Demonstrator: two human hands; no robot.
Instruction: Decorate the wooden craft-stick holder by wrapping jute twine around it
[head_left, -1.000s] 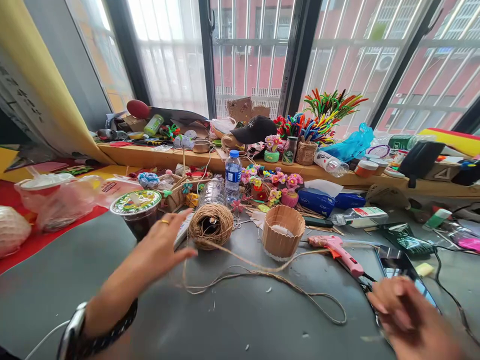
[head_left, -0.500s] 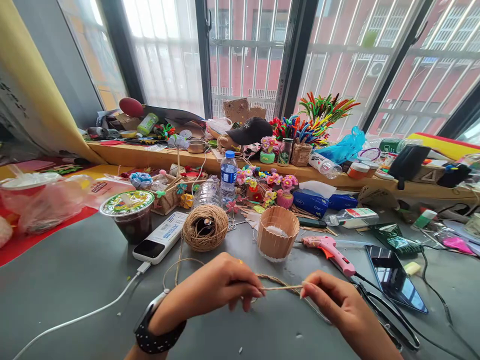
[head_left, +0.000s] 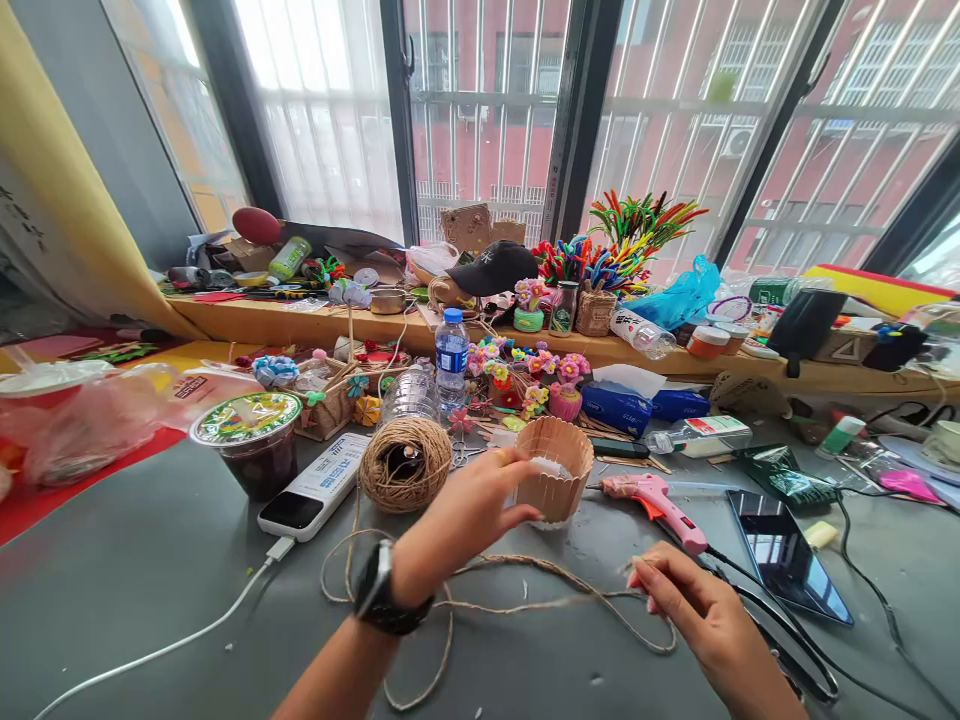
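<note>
A ball of jute twine sits on the grey table, its loose strand lying in loops toward me. My right hand pinches the strand near its end at the right. My left hand, wearing a black watch, reaches to the left side of a small round cup built of wooden sticks. Its thumb and fingers are apart there; whether they touch the cup I cannot tell. White material shows inside the cup. A pink hot glue gun lies just right of the cup.
A lidded drink cup and a white power bank with a cable stand at left. Right are a phone and black cords. Behind stand a water bottle, craft flowers and blue tissue packs.
My left hand has let go of the twine and moved forward to the stick cup. My right hand, still pinching the twine, has shifted slightly right. The strand now hangs slack on the table.
</note>
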